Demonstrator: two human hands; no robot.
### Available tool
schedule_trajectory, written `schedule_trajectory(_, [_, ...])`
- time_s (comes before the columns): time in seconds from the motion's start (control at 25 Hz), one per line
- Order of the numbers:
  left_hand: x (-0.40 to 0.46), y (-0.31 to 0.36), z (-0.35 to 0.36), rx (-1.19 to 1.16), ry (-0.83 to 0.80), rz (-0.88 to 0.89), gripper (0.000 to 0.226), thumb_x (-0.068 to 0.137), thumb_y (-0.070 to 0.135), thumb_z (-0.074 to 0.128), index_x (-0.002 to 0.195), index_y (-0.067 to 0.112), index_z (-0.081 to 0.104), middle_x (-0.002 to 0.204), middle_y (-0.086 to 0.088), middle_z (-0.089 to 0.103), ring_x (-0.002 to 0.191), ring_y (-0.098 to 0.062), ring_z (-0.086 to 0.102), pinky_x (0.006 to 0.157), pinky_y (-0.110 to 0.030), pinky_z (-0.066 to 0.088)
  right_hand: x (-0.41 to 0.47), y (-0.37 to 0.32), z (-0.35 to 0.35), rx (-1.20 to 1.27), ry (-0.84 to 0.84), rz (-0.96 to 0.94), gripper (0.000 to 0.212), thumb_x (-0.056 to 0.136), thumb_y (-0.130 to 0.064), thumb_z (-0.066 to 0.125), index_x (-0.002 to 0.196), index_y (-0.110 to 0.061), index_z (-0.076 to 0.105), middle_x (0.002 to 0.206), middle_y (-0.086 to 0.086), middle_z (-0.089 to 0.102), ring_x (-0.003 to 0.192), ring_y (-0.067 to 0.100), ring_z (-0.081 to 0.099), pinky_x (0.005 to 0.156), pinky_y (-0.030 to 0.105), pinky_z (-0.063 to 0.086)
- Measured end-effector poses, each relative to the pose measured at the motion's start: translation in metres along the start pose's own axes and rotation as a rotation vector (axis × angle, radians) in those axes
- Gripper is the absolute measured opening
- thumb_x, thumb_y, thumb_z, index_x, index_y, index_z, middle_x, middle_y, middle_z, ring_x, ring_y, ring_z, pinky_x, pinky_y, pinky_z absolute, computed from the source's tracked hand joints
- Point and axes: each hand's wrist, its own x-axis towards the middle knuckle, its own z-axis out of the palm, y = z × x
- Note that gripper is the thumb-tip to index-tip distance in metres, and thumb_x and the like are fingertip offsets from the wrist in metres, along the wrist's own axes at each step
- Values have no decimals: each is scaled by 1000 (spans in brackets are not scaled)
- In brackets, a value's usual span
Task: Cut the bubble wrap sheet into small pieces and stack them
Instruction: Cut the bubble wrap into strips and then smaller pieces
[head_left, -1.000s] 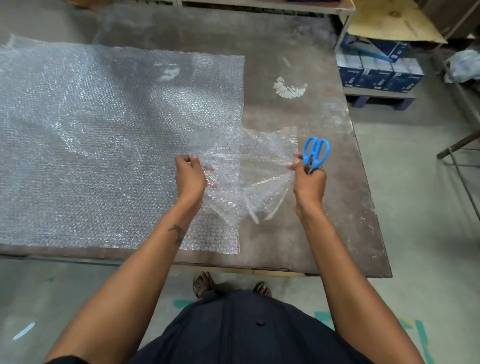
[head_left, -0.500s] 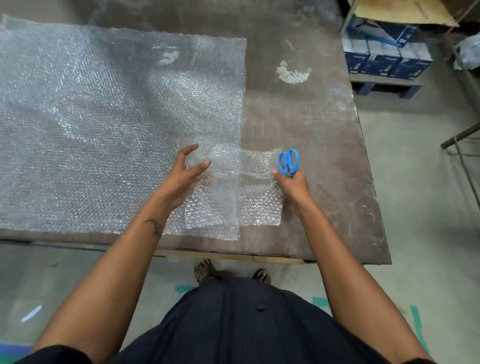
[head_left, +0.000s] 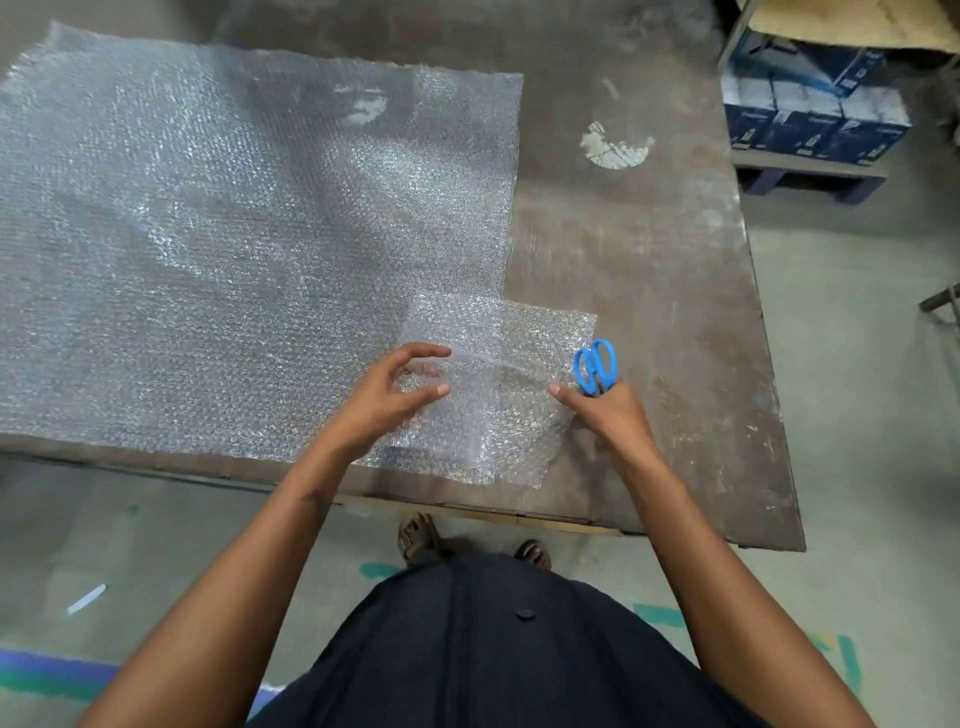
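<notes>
Bubble wrap piece (head_left: 519, 364) flat between both hands, perhaps touched.

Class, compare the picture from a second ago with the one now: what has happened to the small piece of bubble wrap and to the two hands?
The small bubble wrap piece, held up crumpled between both hands a second ago, now lies flat at the big sheet's near right corner. The left hand has let go and hovers open over it. The right hand has come down to its right edge, forefinger on it. Unchanged: the blue scissors remain in the right hand, and the sheet stays spread on the table.
</notes>
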Motion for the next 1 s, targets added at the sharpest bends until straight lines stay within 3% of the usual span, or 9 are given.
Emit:
schedule_trajectory(0.08, [7,5,-1,-150,-3,-59,46,90,21,82,132,35,70,147,18,57,141,-5,47,120,-54,39,-3,-5,-5,163,-57,39,35,83,-41,90,85,-16,66,64,-4,54,55,10,46,55,31,38])
schedule_trajectory(0.16, [13,5,-8,-223,4,-113,52,86,17,84,134,30,70,147,14,60,140,-4,47,122,-49,37,2,-11,-10,199,-50,85,25,92,-35,83,89,-17,67,62,-6,49,50,7,41,51,29,34])
schedule_trajectory(0.36, [11,10,-18,-292,-12,-143,57,84,15,84,137,30,69,147,11,62,140,-10,52,118,-42,41,6,-16,-12,262,-14,110,26,106,-37,64,85,-23,55,54,-11,37,45,7,32,44,25,28])
schedule_trajectory(0.56, [20,20,-10,-295,54,-49,46,92,25,78,137,35,68,152,11,58,139,-10,52,111,-39,43,-7,-8,-14,436,-241,125,31,91,-39,84,96,-20,59,60,-6,36,43,5,22,38,22,22])
schedule_trajectory(0.68, [28,26,-15,-253,64,20,47,93,28,78,139,34,67,152,17,57,118,-4,57,94,-24,49,-3,-7,-14,546,-209,89,30,84,-30,91,95,-18,66,86,12,50,44,5,22,40,22,20])
schedule_trajectory(0.76, [36,31,-24,-244,47,52,53,93,22,78,143,31,64,156,12,54,129,-7,57,100,-27,50,3,-17,-16,533,-167,-7,33,84,-34,90,101,-19,66,94,16,52,44,6,22,41,22,20])
schedule_trajectory(0.88, [52,48,-38,-287,120,57,56,94,23,76,147,30,59,159,1,51,144,-17,50,117,-39,44,15,-50,-17,323,-43,-209,54,85,-44,89,127,-23,61,92,9,73,47,10,50,47,25,43])
schedule_trajectory(0.96, [61,64,-49,-320,220,34,53,96,28,75,147,28,60,155,-1,56,143,-21,52,112,-40,46,20,-80,-15,239,-6,-313,58,87,-45,87,131,-18,60,98,7,78,63,15,68,63,27,55])
schedule_trajectory(1.0, [65,73,-55,-349,255,33,51,97,29,75,145,26,62,151,0,60,140,-23,54,104,-37,49,21,-98,-13,263,-30,-337,53,91,-41,84,131,-14,62,96,8,78,55,16,62,56,26,50])
